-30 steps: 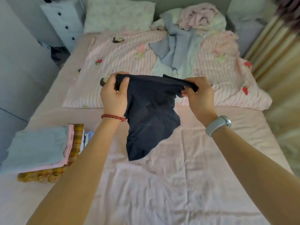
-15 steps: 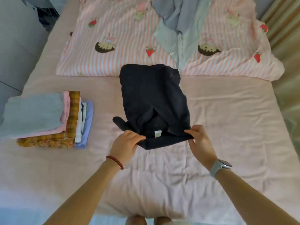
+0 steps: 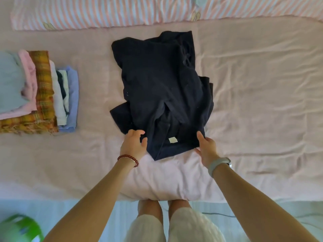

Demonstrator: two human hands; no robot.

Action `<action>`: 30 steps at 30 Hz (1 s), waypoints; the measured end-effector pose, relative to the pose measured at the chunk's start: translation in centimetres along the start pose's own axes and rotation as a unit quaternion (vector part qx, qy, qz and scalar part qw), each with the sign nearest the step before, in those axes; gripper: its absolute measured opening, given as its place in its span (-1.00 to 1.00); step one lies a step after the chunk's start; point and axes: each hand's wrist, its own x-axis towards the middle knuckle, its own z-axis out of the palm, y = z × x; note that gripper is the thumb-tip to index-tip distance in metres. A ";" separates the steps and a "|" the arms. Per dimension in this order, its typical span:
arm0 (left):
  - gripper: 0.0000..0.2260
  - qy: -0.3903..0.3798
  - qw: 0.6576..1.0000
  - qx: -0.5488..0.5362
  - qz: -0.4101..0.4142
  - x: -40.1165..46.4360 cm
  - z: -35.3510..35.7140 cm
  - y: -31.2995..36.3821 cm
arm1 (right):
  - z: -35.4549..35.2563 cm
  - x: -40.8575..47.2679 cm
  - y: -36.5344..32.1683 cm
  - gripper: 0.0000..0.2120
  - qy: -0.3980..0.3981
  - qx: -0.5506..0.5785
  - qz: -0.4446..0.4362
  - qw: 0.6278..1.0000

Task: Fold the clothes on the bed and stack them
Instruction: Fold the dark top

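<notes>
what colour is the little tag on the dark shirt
The tag is white or off-white, seen in the head view near the navy shirt's near edge.

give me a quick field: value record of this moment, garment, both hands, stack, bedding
garment: dark navy garment lying rumpled on the pink bed sheet, white label facing up at its near edge
left hand: left hand at the near left corner, fingers loosely curved, not clearly gripping
right hand: right hand at the near right corner, fingers extended
stack: folded stack to the left, apart from the garment
bedding: striped quilt at the far edge
</notes>
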 end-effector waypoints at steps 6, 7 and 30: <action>-0.76 0.078 0.977 -0.046 0.193 2.4 -3.5 4.6 | 1.1 -3.8 -3.3 -0.77 0.046 -0.196 -0.417 0.886; -0.77 0.093 0.969 -0.059 0.220 2.9 -4.3 5.8 | 0.0 -4.4 -3.9 -0.75 0.040 -0.212 -0.491 0.844; -0.49 -0.142 0.829 0.406 0.359 13.0 5.8 25.7 | -2.1 2.6 1.0 -0.90 -0.056 0.011 -0.026 0.998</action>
